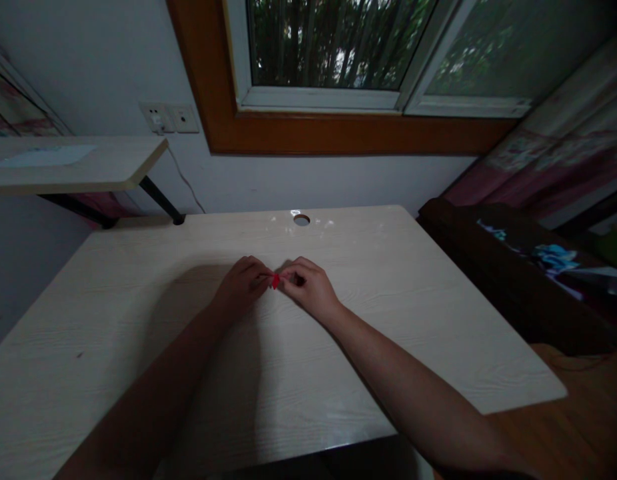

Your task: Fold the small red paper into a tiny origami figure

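Note:
A small red piece (275, 281), too small to name for certain, sits between my two hands just above or on the pale wooden desk (308, 373). My left hand (243, 283) is closed in a pinch at the left side of the red piece. From the other side, my right hand (308, 281) pinches it between thumb and forefinger. The fingertips of both hands nearly meet around it and cover part of it. Whether the red piece touches the desk top is hard to tell.
A raised shelf (78, 177) on black legs stands at the back left, with a paper sheet (46, 156) on it. A cable hole (302, 220) opens near the desk's back edge. Wall sockets (168, 118) and a window (333, 100) are behind. Dark furniture (518, 267) stands right.

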Available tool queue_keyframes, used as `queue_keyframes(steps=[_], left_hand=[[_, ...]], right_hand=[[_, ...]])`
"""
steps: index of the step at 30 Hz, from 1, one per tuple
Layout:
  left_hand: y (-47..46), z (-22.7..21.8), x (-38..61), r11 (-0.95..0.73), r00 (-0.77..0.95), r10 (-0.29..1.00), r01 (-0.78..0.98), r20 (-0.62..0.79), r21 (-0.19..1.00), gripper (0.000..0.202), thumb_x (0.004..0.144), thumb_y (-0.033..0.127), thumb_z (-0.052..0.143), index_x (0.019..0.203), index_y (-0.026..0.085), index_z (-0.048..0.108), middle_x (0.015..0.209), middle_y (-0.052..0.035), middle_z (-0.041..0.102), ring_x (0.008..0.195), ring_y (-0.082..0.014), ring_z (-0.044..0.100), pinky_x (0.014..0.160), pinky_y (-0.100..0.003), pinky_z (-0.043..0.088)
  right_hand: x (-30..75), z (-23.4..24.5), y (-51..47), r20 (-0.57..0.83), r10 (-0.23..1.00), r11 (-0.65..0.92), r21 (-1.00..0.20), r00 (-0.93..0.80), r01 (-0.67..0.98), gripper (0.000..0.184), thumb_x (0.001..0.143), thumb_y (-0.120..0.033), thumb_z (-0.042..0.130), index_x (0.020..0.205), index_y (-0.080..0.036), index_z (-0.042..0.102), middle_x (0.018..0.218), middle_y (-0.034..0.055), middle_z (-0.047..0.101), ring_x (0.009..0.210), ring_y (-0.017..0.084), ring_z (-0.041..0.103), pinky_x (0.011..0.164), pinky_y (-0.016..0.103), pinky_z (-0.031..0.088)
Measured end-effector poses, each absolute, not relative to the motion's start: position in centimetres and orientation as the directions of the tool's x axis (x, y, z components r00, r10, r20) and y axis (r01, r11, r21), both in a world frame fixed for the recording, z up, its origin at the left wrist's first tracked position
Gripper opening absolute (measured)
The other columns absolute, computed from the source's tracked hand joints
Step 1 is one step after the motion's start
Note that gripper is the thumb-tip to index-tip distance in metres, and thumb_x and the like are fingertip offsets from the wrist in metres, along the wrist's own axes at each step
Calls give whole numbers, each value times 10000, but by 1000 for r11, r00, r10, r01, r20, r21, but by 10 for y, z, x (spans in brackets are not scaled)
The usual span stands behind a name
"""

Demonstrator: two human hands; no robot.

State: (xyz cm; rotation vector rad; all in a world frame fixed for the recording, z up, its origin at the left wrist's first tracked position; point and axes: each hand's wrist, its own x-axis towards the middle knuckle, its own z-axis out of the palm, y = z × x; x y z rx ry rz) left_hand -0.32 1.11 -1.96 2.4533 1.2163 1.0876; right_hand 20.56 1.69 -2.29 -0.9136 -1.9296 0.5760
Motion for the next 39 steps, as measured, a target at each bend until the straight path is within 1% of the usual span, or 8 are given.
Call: queue_keyframes(steps=[5,8,14,18,23,33,39], left_hand=[[12,-21,-2,-651,390,743,612,544,449,118,915,283,602,953,191,665,919,-49,617,897,-178,577,842,-340,500],[13,-22,-2,-676,405,715,607,569,418,98,915,263,601,925,186,661,903,-48,616,880,-174,574,837,-340,496],[13,-20,-2,-688,430,702,613,567,388,89,918,244,588,904,186,654,885,-43,616,860,-172,567,844,-350,485],[13,-21,-3,-666,419,728,619,542,417,84,910,239,592,904,186,657,892,-44,616,868,-175,567,850,-351,486],[14,-19,-4,-642,395,757,601,521,477,77,900,219,598,887,183,664,894,-46,608,870,-172,571,841,-338,492],[15,-20,-6,-641,425,764,583,486,498,67,904,218,601,905,183,658,912,-46,608,889,-172,568,855,-338,488],[15,-19,-7,-641,429,765,574,480,509,68,900,207,598,891,182,661,906,-44,605,885,-171,568,839,-328,489]], right_hand=[[204,-24,16,550,760,649,-656,-345,385,94,838,-131,702,881,-215,695,834,6,612,758,134,586,686,244,452],[204,-25,16,563,746,666,-640,-355,384,79,849,-148,698,890,-215,692,850,10,616,772,135,590,692,244,456],[203,-24,15,564,738,674,-641,-371,367,67,867,-165,686,908,-217,693,867,17,614,738,128,573,671,241,458],[203,-23,15,560,737,674,-646,-377,358,90,863,-158,687,931,-216,688,884,18,609,698,117,552,657,240,451],[204,-23,15,561,737,675,-645,-378,359,71,874,-165,677,913,-222,694,868,20,614,715,128,554,674,249,459],[205,-23,14,548,727,683,-639,-415,354,74,897,-189,656,942,-229,698,905,29,624,771,141,579,693,256,474],[205,-22,15,540,729,680,-642,-421,355,77,877,-167,666,929,-218,691,894,22,617,743,130,573,681,247,466]])
